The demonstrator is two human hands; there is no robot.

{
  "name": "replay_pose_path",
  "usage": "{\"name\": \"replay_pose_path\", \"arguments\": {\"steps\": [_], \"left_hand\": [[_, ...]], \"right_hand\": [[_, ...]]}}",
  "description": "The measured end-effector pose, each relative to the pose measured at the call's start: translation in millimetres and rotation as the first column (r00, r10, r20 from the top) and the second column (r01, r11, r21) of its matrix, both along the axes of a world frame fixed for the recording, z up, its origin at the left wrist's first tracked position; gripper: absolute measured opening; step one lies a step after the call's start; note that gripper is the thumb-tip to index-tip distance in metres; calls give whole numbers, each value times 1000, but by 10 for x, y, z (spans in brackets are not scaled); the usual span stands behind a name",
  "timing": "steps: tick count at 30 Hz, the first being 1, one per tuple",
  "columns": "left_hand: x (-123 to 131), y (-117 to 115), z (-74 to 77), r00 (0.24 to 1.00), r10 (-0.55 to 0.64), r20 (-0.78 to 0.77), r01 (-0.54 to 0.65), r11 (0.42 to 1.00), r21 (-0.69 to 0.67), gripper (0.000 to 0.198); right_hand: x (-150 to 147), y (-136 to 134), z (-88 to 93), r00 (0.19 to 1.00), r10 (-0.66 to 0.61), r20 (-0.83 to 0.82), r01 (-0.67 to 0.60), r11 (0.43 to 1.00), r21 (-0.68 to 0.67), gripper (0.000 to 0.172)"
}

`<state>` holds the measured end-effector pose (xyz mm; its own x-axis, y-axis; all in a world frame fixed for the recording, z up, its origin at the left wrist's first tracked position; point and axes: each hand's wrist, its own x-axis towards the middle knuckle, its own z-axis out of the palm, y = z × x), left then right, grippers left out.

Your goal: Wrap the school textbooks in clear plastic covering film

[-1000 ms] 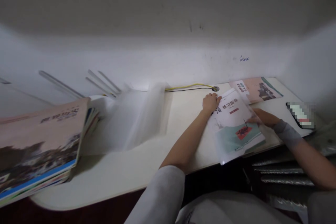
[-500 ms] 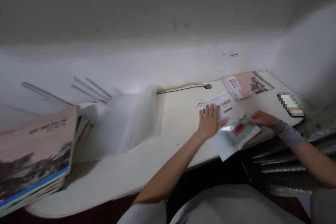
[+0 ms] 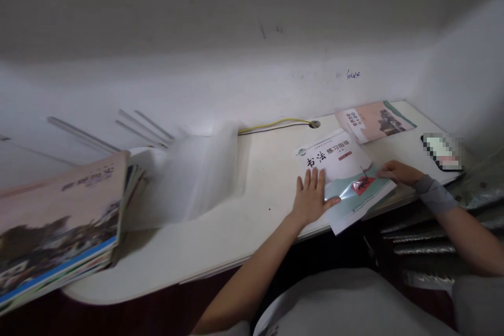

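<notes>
A white and green calligraphy workbook (image 3: 346, 168) lies at a slant on the white desk, its lower corner jutting over the front edge. Shiny clear plastic, apparently a book cover (image 3: 348, 187), lies over its lower green part. My left hand (image 3: 310, 198) rests flat on the workbook's left edge, fingers spread and thumb on the plastic. At the right edge, my right hand (image 3: 399, 172) is closed in a pinch on the clear plastic; its fingertips are partly hidden.
A pink book (image 3: 376, 122) lies behind the workbook, with a phone (image 3: 441, 152) to its right. Translucent plastic sheets (image 3: 189, 176) lie left of centre, beside a stack of books (image 3: 63, 226). Yellow and black cables enter a desk hole (image 3: 314, 124). A wall (image 3: 275, 84) stands behind.
My left hand has slid down and left off the workbook's printed title, which now shows. My right hand stays pinched at the right edge. The whole view has shifted slightly.
</notes>
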<state>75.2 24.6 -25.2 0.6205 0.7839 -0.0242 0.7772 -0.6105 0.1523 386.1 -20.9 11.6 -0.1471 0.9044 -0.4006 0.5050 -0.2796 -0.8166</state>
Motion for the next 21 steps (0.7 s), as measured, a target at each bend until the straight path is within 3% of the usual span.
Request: {"name": "replay_pose_path", "arguments": {"steps": [4,7,10,13,17,21], "left_hand": [[-3,-6,9,1000,-4,-13,3,1000,-14,94],[24,-15,69,1000,2,-30,-2,1000,-6,93],[98,-71,159,999,-36,-27,37,999,36,93],[199,-174,211,990,-139,6,138,990,14,96],[286,-270,160,980,-200,19,201,977,-72,101],[285,-275,75,980,-198,26,199,977,-71,104]], "right_hand": [[-2,14,72,990,25,138,-30,999,35,50],[47,-39,127,986,29,166,-21,999,-49,47],[133,-120,134,995,64,81,-52,988,-143,41],[189,-177,94,1000,24,-21,-27,988,-151,39],[189,-223,42,993,-30,-111,11,986,-165,40],[172,-254,23,986,-48,-161,19,985,-174,42]]}}
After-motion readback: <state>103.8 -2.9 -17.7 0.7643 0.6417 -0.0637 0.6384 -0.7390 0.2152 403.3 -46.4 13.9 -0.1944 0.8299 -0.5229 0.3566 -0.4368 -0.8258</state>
